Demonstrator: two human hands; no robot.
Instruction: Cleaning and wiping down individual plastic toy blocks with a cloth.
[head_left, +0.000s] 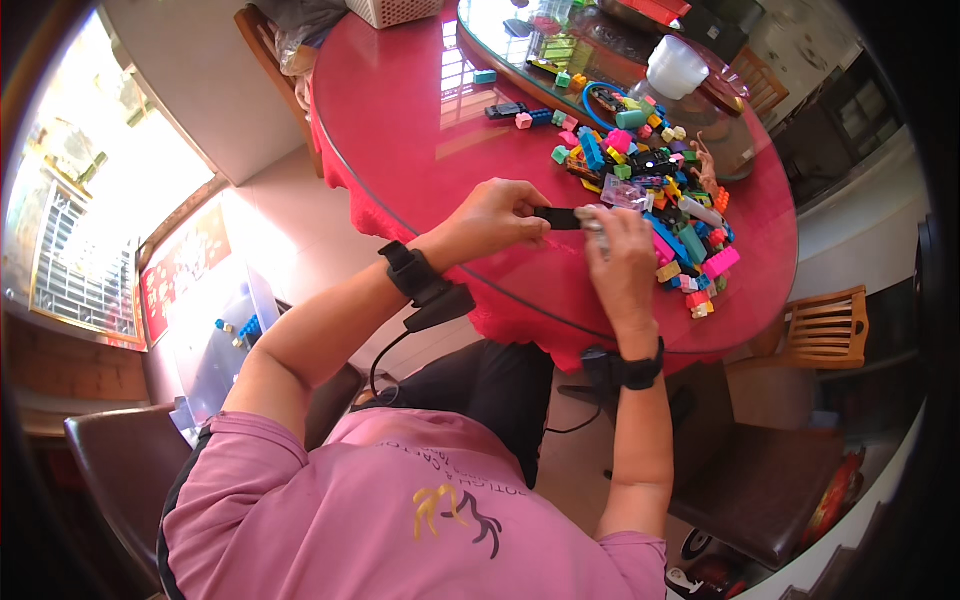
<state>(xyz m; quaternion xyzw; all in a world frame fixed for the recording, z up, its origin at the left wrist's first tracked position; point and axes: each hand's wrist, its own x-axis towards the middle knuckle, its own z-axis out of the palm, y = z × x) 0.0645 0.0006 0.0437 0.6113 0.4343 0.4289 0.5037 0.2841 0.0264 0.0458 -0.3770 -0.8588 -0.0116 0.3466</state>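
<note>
Between my two hands, above the near part of the red-covered round table (390, 127), is a flat black piece (558, 218). The fingertips of my left hand (499, 214) pinch its left end. My right hand (626, 259) is at its right end, with a small pale or silvery object (598, 232) partly hidden in the fingers; what it is I cannot tell. Just beyond my right hand spreads a pile of toy building blocks and small toys, among them a long blue block (677, 238), a pink block (721, 262) and a teal cylinder (631, 119).
A glass turntable (469, 37) on the table carries white plastic bowls (675, 69). A black toy piece (505, 111) and a teal block (484, 76) lie farther left. A clear plastic bin (217, 364) with a few blocks stands left, beside a brown chair (127, 457).
</note>
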